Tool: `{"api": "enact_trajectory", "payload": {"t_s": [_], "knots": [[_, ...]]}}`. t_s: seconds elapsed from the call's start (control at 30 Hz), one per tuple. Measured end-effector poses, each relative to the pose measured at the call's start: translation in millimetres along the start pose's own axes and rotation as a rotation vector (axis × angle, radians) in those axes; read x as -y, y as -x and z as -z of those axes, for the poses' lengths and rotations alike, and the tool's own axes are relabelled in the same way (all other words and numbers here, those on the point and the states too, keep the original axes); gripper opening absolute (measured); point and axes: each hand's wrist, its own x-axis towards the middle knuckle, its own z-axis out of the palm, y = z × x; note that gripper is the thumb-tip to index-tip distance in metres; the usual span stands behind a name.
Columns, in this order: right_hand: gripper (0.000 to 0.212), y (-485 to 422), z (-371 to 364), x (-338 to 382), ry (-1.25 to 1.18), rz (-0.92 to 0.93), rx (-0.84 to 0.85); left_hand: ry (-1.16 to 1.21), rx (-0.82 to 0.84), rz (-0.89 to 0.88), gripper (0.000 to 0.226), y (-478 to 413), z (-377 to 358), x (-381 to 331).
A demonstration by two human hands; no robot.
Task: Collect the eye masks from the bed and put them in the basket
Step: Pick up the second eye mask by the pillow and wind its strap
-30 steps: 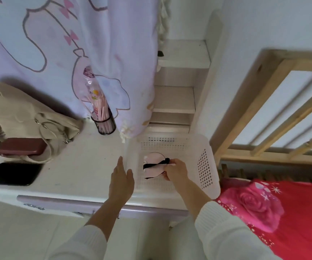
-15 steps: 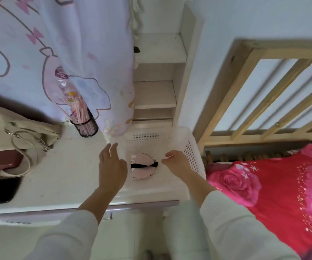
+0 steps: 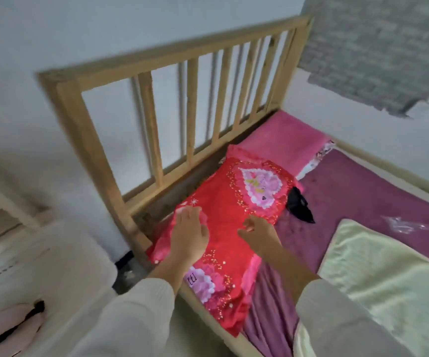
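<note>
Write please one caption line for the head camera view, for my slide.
Both empty hands, left hand and right hand, reach over the red pillow toward a black eye mask on the bed.

A home bedroom. A bed with a wooden slatted headboard (image 3: 182, 104) stands against a white wall, made up with a red floral pillow (image 3: 234, 202), a purple sheet (image 3: 363, 197) and a pale green blanket (image 3: 388, 284).

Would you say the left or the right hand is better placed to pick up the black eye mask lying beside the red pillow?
Probably the right hand: it is empty and nearer the black eye mask, on the same side of the red pillow. The left hand is farther away.
</note>
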Motion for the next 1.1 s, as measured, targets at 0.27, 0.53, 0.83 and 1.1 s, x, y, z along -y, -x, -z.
{"api": "enact_trajectory", "payload": {"t_s": [0.27,0.53,0.83,1.1], "knots": [[0.013,-56.1,83.7,-167.7,-0.014,-0.338,-0.051,-0.070,0.345,-0.124,0.048,-60.1,-142.5,-132.9],[0.017,-147.5,116.6,-234.6,-0.045,-0.490,0.097,-0.206,0.558,-0.141,0.047,-138.1,-234.3,-160.7],[0.033,-288.2,103.2,-302.5,-0.028,-0.550,0.114,-0.352,0.555,-0.208,0.058,-254.4,-351.3,-128.8],[0.064,-369.5,55.6,-368.7,0.177,-0.715,-0.006,-0.490,0.493,-0.286,0.065,-267.9,-418.1,-72.3]]}}
